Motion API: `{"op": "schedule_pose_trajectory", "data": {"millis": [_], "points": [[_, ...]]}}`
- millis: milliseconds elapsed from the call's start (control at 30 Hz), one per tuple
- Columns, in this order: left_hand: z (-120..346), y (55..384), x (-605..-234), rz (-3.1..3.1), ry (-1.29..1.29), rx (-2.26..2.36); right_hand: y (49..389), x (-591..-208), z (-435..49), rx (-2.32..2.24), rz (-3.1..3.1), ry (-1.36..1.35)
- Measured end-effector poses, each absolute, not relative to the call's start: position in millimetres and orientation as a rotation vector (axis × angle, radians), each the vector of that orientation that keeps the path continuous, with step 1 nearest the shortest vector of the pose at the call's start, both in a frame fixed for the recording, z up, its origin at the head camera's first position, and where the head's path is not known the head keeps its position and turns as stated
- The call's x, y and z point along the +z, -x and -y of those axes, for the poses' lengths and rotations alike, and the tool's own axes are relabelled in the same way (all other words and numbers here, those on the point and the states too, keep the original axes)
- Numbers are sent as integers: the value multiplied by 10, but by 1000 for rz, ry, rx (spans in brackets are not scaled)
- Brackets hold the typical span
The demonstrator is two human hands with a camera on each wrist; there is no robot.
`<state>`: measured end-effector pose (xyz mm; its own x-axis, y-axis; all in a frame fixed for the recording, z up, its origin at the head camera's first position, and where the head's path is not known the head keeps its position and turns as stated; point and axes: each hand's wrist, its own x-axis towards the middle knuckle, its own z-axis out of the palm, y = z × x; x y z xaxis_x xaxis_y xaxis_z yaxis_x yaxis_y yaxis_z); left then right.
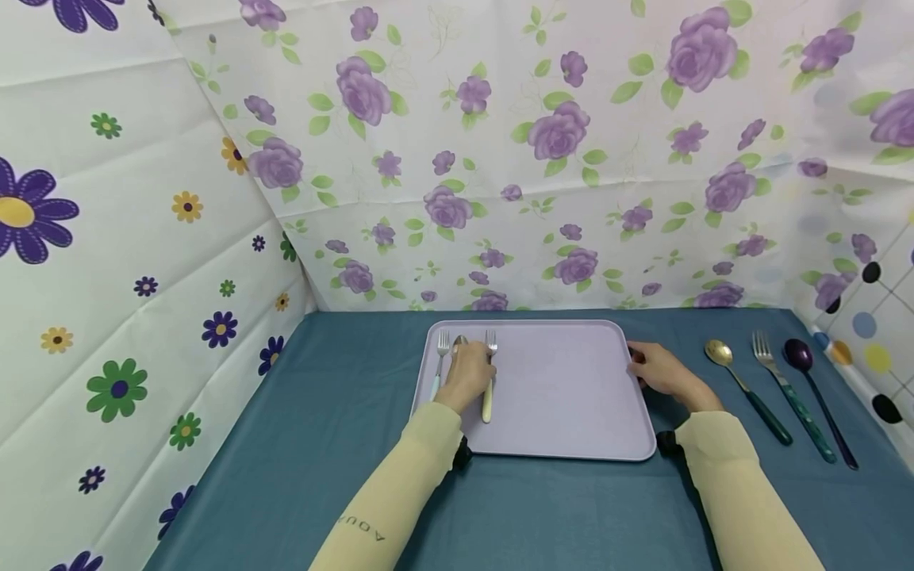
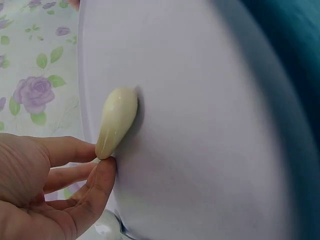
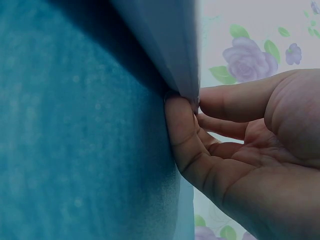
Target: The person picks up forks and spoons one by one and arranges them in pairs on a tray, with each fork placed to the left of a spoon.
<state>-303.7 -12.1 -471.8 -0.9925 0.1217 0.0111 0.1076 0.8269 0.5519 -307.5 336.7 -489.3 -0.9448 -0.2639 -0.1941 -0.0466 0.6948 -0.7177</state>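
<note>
A pale lilac tray (image 1: 564, 388) lies on the table. My left hand (image 1: 467, 373) is over its left part, and in the left wrist view thumb and fingers pinch the cream-yellow handle of a fork (image 2: 120, 112). That fork's tines point to the far side. Left of it on the tray are a fork with a pale blue-green handle (image 1: 443, 345) and a spoon (image 1: 460, 340), mostly hidden by the hand. At the tray's right rim, my right hand (image 1: 664, 371) pinches the edge between thumb and fingers, as the right wrist view shows.
To the right of the tray lie a gold spoon with a green handle (image 1: 750, 388), a fork with a green handle (image 1: 793, 396) and a dark purple spoon (image 1: 821, 396). The table has a blue-teal cloth (image 1: 343, 396). Flowered sheets (image 1: 500, 159) hang behind and at the left.
</note>
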Motion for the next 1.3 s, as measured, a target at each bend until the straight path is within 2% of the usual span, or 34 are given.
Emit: {"op": "schedule_pose_trajectory", "data": {"millis": [667, 1300], "points": [[-31, 3035, -4679, -3054, -228, 723, 3083, -4907, -3379, -1115, -2616, 246], [-6, 3055, -4696, -3015, -227, 802, 3083, -4904, -3379, -1089, -2627, 246]]}}
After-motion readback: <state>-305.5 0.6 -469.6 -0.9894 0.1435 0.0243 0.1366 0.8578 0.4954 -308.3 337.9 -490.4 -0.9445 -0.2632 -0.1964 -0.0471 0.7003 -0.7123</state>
